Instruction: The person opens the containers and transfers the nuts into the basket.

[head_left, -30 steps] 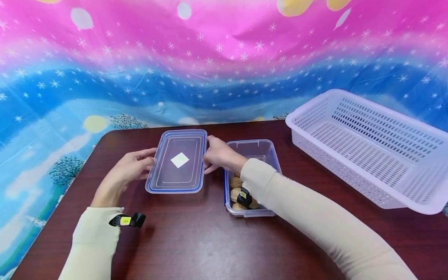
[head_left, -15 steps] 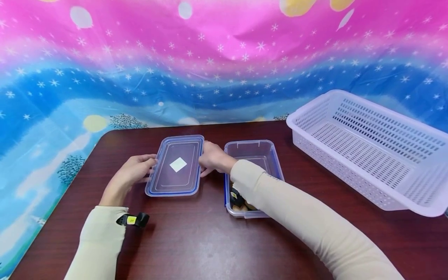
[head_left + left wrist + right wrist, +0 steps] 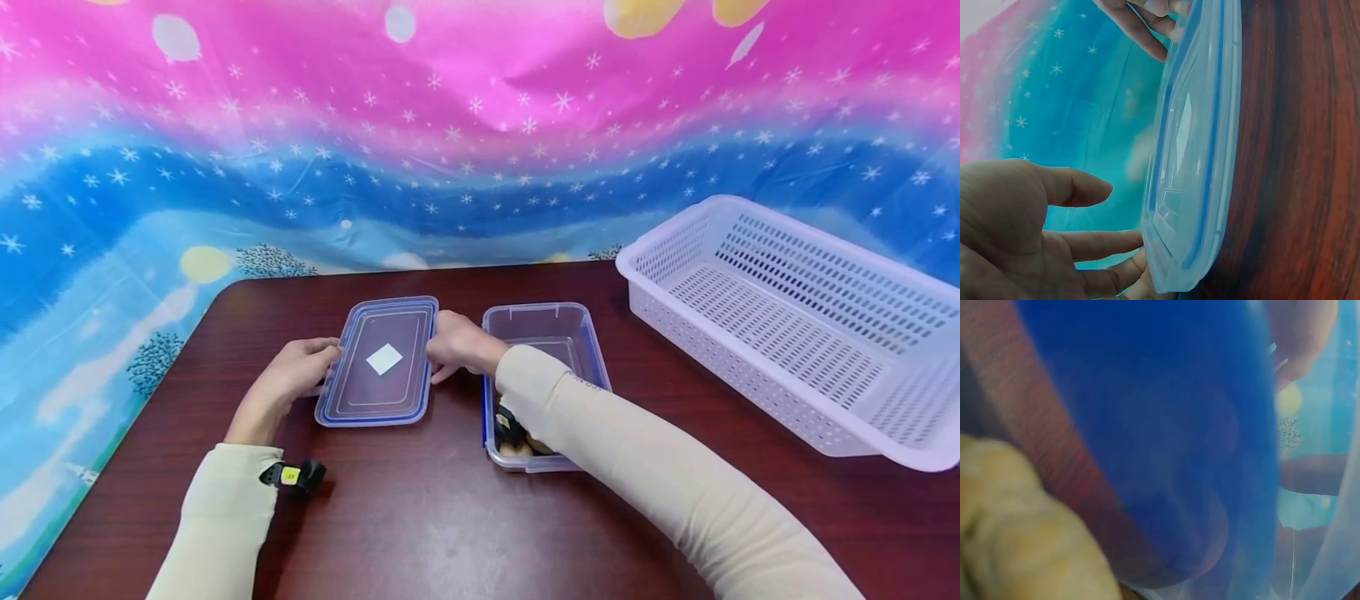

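Observation:
A clear rectangular lid (image 3: 397,392) with a blue seal and a white diamond sticker lies flat, close over the tabletop. My left hand (image 3: 288,375) is at its left edge; in the left wrist view the thumb stands apart from the lid while the other fingers reach to its rim. At the lid's right edge, my right hand (image 3: 461,343) pinches the rim, its fingertips partly hidden. Just right of that hand stands an uncovered clear food container (image 3: 551,312), partly under my right sleeve. Walnuts (image 3: 517,448) lie in its near part; one walnut (image 3: 1022,531) fills a corner of the right wrist view.
A large white slotted basket (image 3: 750,379) stands on the right side of the dark wooden table (image 3: 450,533). Behind the table hangs a pink and blue snowflake-patterned cloth (image 3: 450,167). The container's blue side clip (image 3: 485,417) faces the lid.
The lid has come down toward the table with both hands at its edges. My left hand has shifted slightly right and nearer; my right hand has moved down with the lid.

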The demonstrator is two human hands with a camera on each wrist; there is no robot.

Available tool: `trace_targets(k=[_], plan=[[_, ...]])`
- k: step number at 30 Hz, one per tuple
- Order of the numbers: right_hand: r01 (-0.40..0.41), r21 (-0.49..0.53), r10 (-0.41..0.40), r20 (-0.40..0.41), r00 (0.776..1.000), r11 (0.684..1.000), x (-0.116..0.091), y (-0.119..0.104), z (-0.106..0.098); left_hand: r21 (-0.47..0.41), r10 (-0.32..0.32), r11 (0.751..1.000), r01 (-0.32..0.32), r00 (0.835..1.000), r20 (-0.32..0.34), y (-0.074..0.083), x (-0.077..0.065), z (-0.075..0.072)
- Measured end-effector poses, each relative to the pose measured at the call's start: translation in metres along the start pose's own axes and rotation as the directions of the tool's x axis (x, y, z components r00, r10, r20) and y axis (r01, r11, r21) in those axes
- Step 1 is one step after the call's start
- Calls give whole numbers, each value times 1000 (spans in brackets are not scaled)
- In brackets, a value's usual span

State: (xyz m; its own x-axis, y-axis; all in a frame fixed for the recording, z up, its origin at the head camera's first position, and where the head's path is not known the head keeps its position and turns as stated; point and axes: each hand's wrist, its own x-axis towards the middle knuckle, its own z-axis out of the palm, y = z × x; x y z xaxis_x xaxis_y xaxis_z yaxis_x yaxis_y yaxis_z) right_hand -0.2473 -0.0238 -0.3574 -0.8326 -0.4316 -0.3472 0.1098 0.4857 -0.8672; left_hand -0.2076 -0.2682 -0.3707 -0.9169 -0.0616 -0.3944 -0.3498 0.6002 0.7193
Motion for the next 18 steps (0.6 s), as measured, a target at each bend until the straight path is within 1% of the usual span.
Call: trace_targets(k=[4,8,10,12,13,15,16,18], plan=[[-2,4,2,4,1000,1000,-2,0,1,9,14,1000,-14,1000,0,-2,0,2],[-5,2,5,8,1000,1000,-3,0,2,29,14,999,-14,1000,-10,-1,0,5],[-5,-11,6,12,1000,1000,-4,-1,2,39,11,999,-10,1000,-16,0,-1,5],[-3,-33,3,14,1000,999,-6,-3,1,67,17,998,-16,999,-27,1,-2,6],[0,-47,0,10,1000,999,-7,-4,0,91,27,996,-23,999,-40,1,-2,6],[12,-97,-12,-1,1000,995,-9,-7,-3,167,71,984,-58,995,-73,2,-4,7],[18,-118,-18,-3,1000,993,-11,-8,-5,209,97,975,-75,990,-98,3,-6,9],[30,-138,-32,-9,999,990,-15,-11,-9,287,158,952,-110,976,-151,6,-10,14]])
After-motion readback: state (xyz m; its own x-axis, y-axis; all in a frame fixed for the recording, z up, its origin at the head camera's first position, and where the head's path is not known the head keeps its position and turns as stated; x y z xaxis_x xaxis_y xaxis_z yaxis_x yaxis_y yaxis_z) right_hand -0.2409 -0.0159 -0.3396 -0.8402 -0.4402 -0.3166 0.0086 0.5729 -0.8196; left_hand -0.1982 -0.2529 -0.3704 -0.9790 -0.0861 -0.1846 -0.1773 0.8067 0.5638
